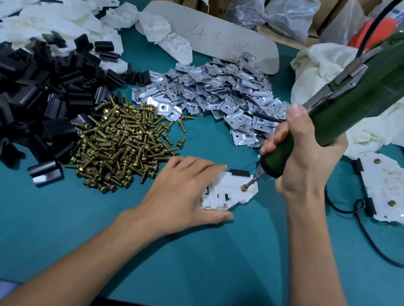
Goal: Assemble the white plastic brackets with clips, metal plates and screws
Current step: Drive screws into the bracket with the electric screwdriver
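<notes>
A white plastic bracket [236, 190] lies on the teal table [78, 226] with a black clip [239, 172] on its far edge. My left hand [187, 190] presses flat on the bracket's left part, fingers straight. My right hand [303, 158] grips a green electric screwdriver [357, 98], tilted, its bit resting on a brass screw [244, 187] in the bracket. Loose parts lie behind: brass screws [120, 145], black clips [19, 97], metal plates [218, 94], white brackets [45, 14].
Finished brackets [393, 191] are stacked at the right, beside a black cable [372, 240]. A white cloth [327, 72] and a pale board [214, 33] lie at the back. Cardboard boxes and bags line the far edge.
</notes>
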The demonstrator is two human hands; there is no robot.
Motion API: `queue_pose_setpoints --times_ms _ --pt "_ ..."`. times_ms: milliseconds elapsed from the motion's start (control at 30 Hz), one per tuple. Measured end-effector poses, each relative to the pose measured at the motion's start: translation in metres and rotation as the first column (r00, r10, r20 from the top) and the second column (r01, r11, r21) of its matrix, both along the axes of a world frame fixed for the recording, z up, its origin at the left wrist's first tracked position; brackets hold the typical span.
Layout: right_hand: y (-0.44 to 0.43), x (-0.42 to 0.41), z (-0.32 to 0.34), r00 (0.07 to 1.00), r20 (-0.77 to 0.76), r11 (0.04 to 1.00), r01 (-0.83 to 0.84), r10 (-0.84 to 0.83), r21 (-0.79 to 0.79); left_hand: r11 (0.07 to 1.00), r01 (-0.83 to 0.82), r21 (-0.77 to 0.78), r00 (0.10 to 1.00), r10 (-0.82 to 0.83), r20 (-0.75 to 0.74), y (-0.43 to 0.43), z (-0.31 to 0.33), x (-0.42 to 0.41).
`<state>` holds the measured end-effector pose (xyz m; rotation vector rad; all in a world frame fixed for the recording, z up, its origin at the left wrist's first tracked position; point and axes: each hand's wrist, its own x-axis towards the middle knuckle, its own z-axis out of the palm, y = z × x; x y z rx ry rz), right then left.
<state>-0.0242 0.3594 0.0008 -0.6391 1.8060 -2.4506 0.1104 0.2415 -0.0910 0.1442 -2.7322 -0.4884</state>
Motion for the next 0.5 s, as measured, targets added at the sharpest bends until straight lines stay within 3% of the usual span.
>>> queue_pose_setpoints --times_ms 500 --pt "-0.0044 0.0065 -0.0009 0.996 -0.079 0.998 0.042 -0.039 0.044 1.0 -0.006 -0.021 1.0 0.006 -0.006 0.0006 0.0012 -0.0005"
